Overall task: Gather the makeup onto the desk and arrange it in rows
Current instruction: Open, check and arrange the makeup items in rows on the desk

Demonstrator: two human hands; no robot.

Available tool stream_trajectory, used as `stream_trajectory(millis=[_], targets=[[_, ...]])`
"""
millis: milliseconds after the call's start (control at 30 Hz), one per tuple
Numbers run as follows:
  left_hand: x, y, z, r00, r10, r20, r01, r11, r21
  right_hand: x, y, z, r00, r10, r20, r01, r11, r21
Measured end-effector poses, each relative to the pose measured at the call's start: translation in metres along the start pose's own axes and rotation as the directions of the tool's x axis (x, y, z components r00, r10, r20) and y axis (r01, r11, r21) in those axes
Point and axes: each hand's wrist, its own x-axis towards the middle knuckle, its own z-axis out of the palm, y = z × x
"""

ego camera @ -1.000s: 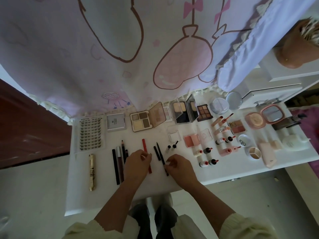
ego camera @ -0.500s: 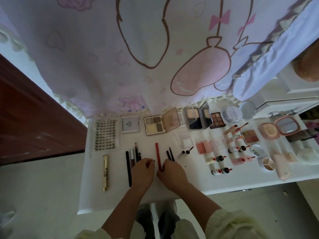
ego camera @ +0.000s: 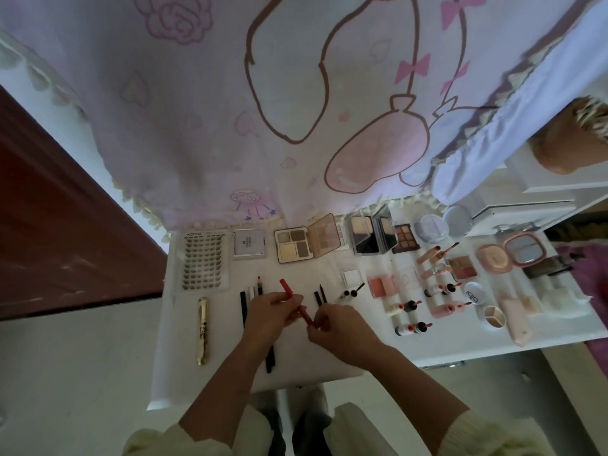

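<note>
Here, in the head view, both your hands are clamped on the slim red lip pencil (ego camera: 304, 313) over the white desk (ego camera: 329, 363). Your left hand (ego camera: 273, 312) pinches its upper part and your right hand (ego camera: 339, 330) pinches its lower end. The pencil sits tilted, between the long black pencils (ego camera: 243, 304) and two short black sticks (ego camera: 317, 297). A gold mascara tube (ego camera: 203, 330) lies farther left.

Glossy gold tube (ego camera: 203, 330); matt white desk (ego camera: 329, 360); printed cloth curtain (ego camera: 197, 126).

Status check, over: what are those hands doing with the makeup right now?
Both busy: left hand and right hand pinch red pencil, tilted. Two black pencils close beside it.
</note>
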Motion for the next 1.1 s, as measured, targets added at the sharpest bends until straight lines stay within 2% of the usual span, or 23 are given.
stream_trajectory(millis=[100,200,333,367,400,433,500,533,600,633,733,967,1100], targets=[[-0.007,0.011,-0.005,1.0,-0.009,0.002,0.01,0.987,-0.163,-0.009,-0.008,-0.019,0.999,-0.038,-0.026,0.042,0.99,0.133],[-0.015,0.022,-0.01,1.0,0.019,-0.022,-0.025,0.945,-0.326,-0.016,-0.016,-0.034,0.988,-0.081,-0.132,0.111,0.963,0.244],[-0.018,0.029,-0.014,0.987,0.078,-0.141,-0.128,0.912,-0.389,-0.018,-0.022,-0.046,0.969,-0.091,-0.228,0.168,0.922,0.348],[-0.018,0.029,-0.016,0.976,0.126,-0.176,-0.177,0.933,-0.314,-0.017,-0.025,-0.05,0.964,-0.078,-0.253,0.174,0.907,0.384],[-0.017,0.029,-0.017,0.956,0.212,-0.201,-0.244,0.958,-0.153,-0.016,-0.028,-0.053,0.959,-0.057,-0.279,0.174,0.893,0.414],[-0.015,0.026,-0.019,0.923,0.333,-0.192,-0.324,0.943,0.081,-0.014,-0.03,-0.055,0.952,-0.031,-0.306,0.172,0.879,0.445],[-0.015,0.025,-0.021,0.836,0.544,-0.07,-0.446,0.748,0.492,-0.012,-0.035,-0.06,0.939,0.014,-0.344,0.185,0.823,0.537],[-0.015,0.024,-0.02,0.793,0.609,-0.003,-0.488,0.639,0.595,-0.011,-0.038,-0.062,0.935,0.034,-0.352,0.194,0.782,0.592],[-0.017,0.026,-0.018,0.736,0.67,0.099,-0.556,0.514,0.653,-0.009,-0.043,-0.064,0.933,0.056,-0.355,0.205,0.729,0.653],[-0.019,0.029,-0.016,0.727,0.67,0.147,-0.587,0.497,0.639,-0.008,-0.045,-0.064,0.935,0.06,-0.349,0.202,0.719,0.665],[-0.027,0.039,-0.009,0.742,0.628,0.237,-0.629,0.526,0.572,-0.002,-0.049,-0.063,0.939,0.086,-0.333,0.171,0.725,0.668],[-0.032,0.041,-0.006,0.747,0.63,0.213,-0.569,0.441,0.694,0.006,-0.051,-0.069,0.961,0.05,-0.271,0.158,0.705,0.691],[-0.032,0.043,-0.008,0.748,0.629,0.212,-0.565,0.434,0.702,0.009,-0.052,-0.07,0.968,0.031,-0.25,0.161,0.687,0.708]])
